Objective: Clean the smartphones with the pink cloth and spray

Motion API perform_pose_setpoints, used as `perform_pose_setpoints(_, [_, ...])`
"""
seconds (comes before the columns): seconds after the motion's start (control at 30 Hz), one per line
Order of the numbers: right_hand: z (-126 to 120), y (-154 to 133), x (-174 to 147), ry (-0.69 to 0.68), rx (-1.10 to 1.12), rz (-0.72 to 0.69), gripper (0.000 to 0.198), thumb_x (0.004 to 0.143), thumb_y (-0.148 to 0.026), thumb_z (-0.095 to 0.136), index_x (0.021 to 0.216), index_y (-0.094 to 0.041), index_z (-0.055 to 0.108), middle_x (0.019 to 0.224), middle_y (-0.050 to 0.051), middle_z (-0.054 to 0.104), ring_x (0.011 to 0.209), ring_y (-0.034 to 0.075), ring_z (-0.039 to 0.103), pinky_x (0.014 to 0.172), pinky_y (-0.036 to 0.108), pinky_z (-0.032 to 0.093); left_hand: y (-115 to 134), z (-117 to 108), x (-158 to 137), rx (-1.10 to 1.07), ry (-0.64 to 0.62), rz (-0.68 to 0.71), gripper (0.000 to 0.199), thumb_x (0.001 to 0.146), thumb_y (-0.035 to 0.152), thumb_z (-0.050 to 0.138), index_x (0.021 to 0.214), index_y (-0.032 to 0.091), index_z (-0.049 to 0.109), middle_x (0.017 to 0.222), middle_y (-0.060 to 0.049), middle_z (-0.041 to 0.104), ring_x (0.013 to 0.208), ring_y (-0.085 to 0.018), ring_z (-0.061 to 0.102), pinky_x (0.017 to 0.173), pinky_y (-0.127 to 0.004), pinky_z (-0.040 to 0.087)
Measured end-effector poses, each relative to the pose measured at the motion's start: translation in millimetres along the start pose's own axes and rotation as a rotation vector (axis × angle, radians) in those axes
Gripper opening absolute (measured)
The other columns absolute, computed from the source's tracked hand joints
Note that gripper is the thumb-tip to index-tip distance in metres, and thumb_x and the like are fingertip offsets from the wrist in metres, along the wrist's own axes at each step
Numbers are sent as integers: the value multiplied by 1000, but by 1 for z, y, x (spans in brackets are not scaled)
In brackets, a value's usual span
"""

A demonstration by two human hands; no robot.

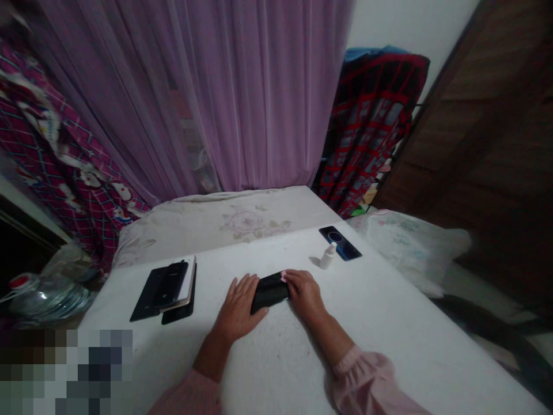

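A black smartphone [270, 292] lies on the white table in front of me, its dark glossy side up. My left hand [237, 308] grips its left end, the thumb along the near edge and the fingers at the far corner. At the phone's right end, my right hand [303, 293] pinches a small pink cloth [283, 276] against the far right corner. Most of the cloth is hidden under those fingers. Beyond my right hand stands a small white spray bottle [328, 256], close to a dark blue phone back [340, 243] lying flat.
Several phones and dark panels [166, 291] are stacked at the table's left. A flowered cloth [246, 222] covers the far part, before a purple curtain [268, 92]. On the left stands a large clear bottle [47, 300] with a red cap; a plastic bag [406, 248] sits at the right.
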State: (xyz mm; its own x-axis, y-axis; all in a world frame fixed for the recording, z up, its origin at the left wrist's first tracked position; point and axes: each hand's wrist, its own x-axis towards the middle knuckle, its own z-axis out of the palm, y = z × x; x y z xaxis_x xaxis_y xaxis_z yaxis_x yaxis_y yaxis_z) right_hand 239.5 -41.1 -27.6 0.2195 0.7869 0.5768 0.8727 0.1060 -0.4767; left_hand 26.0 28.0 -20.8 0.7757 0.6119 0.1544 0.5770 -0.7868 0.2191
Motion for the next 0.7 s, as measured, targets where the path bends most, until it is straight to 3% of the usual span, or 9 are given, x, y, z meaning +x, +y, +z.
perform_pose_setpoints(0.1, [12,-4,10,19,-26,23,28,82,-8,53,93,-21,74,99,7,74,89,23,64,82,39,53,2,2,0,6,25,-10,66,88,48,51,144,16,34,148,-12,42,140,-29,33,116,-52,21])
perform_pose_setpoints(0.3, [19,-16,6,-17,8,-73,28,83,-8,54,98,-22,74,101,6,74,92,23,61,85,39,51,7,2,-1,10,44,-32,64,88,46,52,141,14,37,147,-14,44,139,-28,35,117,-50,22])
perform_pose_setpoints(0.5, [16,-5,11,40,-65,28,28,81,-7,54,90,-22,75,97,6,74,86,23,61,81,39,52,9,4,-2,-9,47,-46,66,87,47,51,143,15,34,147,-13,43,139,-29,34,116,-51,22])
perform_pose_setpoints(0.7, [29,-29,8,-28,-6,-65,29,84,-9,52,96,-23,75,100,7,74,89,23,60,81,37,52,9,8,-2,3,58,-38,64,88,43,47,144,15,32,148,-14,42,140,-28,32,117,-50,22])
